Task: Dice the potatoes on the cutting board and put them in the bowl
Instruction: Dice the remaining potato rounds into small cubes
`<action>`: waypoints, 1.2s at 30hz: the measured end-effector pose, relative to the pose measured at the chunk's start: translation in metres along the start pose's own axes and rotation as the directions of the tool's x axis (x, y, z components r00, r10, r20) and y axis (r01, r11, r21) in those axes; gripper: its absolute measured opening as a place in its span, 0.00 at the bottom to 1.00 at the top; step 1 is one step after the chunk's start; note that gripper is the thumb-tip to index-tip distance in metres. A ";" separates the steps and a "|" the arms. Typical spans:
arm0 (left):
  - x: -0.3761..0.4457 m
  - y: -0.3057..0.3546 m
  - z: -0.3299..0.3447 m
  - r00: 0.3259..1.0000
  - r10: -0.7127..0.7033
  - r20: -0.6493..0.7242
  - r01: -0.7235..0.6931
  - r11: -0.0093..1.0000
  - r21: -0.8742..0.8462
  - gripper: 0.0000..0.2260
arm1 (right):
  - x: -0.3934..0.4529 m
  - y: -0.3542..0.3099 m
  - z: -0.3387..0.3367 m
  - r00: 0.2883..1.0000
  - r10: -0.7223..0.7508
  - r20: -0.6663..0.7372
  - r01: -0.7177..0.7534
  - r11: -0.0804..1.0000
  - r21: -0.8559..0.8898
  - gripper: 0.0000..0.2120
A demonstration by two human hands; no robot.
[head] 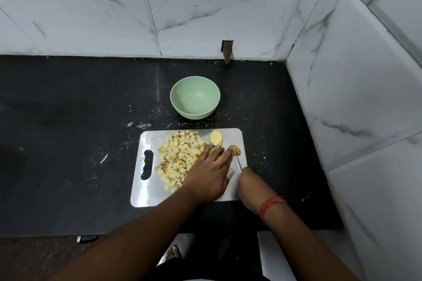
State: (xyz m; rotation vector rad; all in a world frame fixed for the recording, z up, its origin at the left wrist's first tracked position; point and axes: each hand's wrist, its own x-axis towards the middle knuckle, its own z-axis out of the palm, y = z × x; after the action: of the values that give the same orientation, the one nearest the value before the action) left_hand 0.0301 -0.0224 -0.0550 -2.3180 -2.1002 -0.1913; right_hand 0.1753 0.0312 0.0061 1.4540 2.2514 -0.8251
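Your left hand (209, 175) lay fingers spread on wet, slippery potato slices (217, 143); right hand (247, 181) gripped the knife (239, 162). Pin them flat, I'd say.

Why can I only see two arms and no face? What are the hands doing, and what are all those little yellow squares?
The camera sits on the person's head and looks down, so you see only their arms. On the black counter lies a shiny cutting board. The yellow squares are diced potato pieces, heaped on the board. The left hand lies flat, fingers straight, pressing down potato slices to steady them. The right hand grips a knife, its thin blade beside the left fingertips. Behind the board stands a green bowl. It has nothing in it yet; the pieces go there later.
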 end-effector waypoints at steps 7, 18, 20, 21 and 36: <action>-0.002 0.000 0.000 1.000 0.011 0.004 -0.011 1.000 0.014 0.27 | -0.019 0.015 0.023 0.994 0.107 0.030 -0.108 0.994 0.032 0.13; -0.003 0.000 0.001 0.999 -0.001 -0.040 0.001 1.000 0.003 0.26 | -0.002 -0.003 0.006 0.990 0.037 -0.138 -0.033 0.999 0.030 0.11; -0.003 0.000 0.001 0.999 0.004 -0.047 -0.004 1.000 -0.004 0.26 | 0.002 -0.007 0.004 0.988 0.073 -0.136 -0.071 0.997 0.024 0.11; -0.003 0.000 0.001 0.999 0.006 -0.047 -0.007 1.000 -0.006 0.26 | 0.004 -0.008 0.004 0.987 0.092 -0.134 -0.089 0.996 0.023 0.12; -0.002 -0.001 0.002 1.000 -0.001 -0.031 0.001 1.000 -0.010 0.25 | 0.014 -0.010 0.000 0.987 0.161 -0.008 -0.161 0.985 -0.068 0.18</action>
State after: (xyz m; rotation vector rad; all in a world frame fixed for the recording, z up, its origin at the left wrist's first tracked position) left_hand 0.0295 -0.0240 -0.0575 -2.3037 -2.0914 -0.2371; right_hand 0.1599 0.0384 0.0012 1.5814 2.1083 -0.6899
